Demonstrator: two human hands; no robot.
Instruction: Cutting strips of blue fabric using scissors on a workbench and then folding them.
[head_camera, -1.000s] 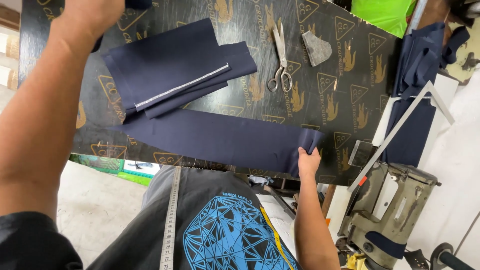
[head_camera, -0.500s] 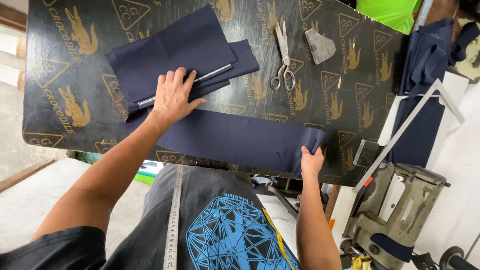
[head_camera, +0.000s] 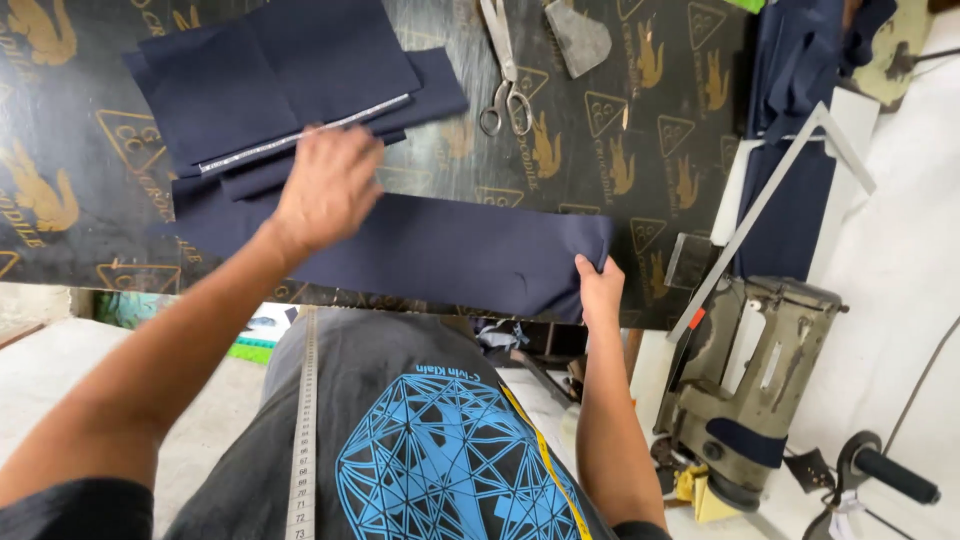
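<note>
- Navy fabric strip (head_camera: 440, 250) lies lengthwise along the near edge of the bench (head_camera: 90, 210), its right end close to the near right corner.
- Right hand (head_camera: 598, 288) pinches that right end, fingers curled over the cloth at the bench's edge.
- Left hand (head_camera: 325, 185) rests palm down, fingers loosely spread, on the strip's left part, just touching the stacked navy pieces (head_camera: 270, 85).
- A pale narrow band (head_camera: 300, 135) runs slantwise across that stack, just beyond the left fingertips.
- Scissors (head_camera: 503, 75) lie toward the far edge, with a grey chalk piece (head_camera: 578, 38) just beside them.
- A measuring tape (head_camera: 303, 430) hangs down the person's shirt.
</note>
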